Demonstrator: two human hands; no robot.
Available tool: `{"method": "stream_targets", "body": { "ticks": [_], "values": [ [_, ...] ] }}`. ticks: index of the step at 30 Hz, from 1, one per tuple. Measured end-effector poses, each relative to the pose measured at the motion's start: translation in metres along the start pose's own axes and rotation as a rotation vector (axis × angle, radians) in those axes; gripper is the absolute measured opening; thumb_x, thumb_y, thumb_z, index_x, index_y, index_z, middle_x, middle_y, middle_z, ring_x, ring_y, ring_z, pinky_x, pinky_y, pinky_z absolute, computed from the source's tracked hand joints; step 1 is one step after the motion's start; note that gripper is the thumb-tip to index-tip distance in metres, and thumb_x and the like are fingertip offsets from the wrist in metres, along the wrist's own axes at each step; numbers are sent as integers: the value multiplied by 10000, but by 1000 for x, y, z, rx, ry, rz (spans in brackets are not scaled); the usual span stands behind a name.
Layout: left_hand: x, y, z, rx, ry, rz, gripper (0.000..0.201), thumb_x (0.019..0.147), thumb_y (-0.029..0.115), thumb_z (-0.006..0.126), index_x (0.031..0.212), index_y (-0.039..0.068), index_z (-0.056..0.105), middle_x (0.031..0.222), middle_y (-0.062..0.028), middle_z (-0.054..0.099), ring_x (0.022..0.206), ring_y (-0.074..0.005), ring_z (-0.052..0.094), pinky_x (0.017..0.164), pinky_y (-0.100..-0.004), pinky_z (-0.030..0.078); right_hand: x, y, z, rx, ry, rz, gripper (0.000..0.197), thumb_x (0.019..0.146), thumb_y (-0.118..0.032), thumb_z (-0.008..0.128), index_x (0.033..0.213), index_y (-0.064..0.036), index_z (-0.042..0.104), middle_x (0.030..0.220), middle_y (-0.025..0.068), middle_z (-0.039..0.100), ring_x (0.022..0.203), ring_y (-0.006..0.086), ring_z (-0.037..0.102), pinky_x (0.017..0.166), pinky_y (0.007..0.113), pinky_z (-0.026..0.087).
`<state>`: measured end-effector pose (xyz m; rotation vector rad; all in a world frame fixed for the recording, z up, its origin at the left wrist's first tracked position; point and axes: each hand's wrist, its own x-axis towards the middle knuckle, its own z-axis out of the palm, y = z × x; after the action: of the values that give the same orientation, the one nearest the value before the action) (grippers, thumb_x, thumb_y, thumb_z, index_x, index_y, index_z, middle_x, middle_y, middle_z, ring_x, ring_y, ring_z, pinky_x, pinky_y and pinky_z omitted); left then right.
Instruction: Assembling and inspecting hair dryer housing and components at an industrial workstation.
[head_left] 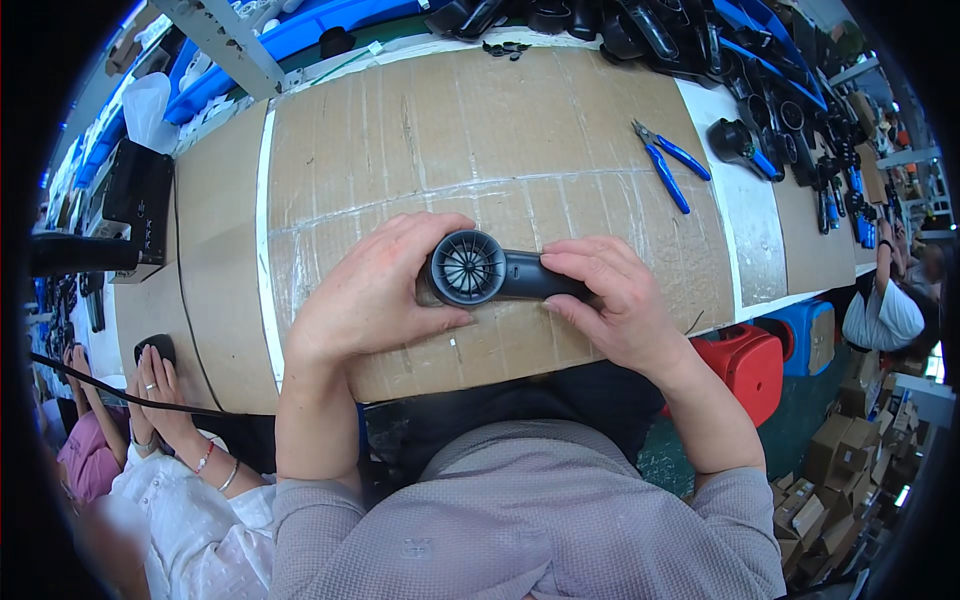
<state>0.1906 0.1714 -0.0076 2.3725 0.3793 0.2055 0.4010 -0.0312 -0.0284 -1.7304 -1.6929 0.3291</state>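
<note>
A black handheld fan (516,274) lies across my two hands over the cardboard-covered table (420,130). Its round head, with radial ribs like a grille, points up at me. My left hand (385,285) curls around the head, thumb at the near side and fingers at the far side. The handle runs to the right, where my right hand (615,295) closes on its end between thumb and fingers. The handle's far end is hidden in that hand.
Blue-handled pliers (668,165) lie at the far right of the cardboard. Black parts (660,35) pile up at the back. A black box (135,210) stands at left, near a co-worker's hands (160,390). Red (745,370) and blue stools (808,338) stand right.
</note>
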Motion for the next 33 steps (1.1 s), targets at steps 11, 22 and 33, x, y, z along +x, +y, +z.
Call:
{"method": "stream_targets", "body": {
  "ticks": [11,22,33],
  "values": [
    [-4,4,5,4,17,-8,721,649,117,921,1309,71,633,1245,-106,703,1142,-318,662,1050,-407,512,-1,3,3,64,-18,24,421,839,-51,808,1244,-69,692,1304,100,675,1140,263,652,982,354,530],
    [-21,26,5,-280,69,-372,708,745,234,909,1363,50,617,1197,-151,690,1035,-296,656,919,-370,536,-11,6,9,-60,70,-150,380,835,-73,804,1201,-66,703,1297,99,668,1119,284,653,963,373,535],
    [-48,31,38,-58,160,-91,783,760,269,929,1410,17,574,1261,-169,650,1066,-299,648,922,-369,538,-26,-1,-1,350,7,238,400,841,-61,816,1229,-69,721,1187,96,694,1044,229,648,909,329,519]
  ]
}}
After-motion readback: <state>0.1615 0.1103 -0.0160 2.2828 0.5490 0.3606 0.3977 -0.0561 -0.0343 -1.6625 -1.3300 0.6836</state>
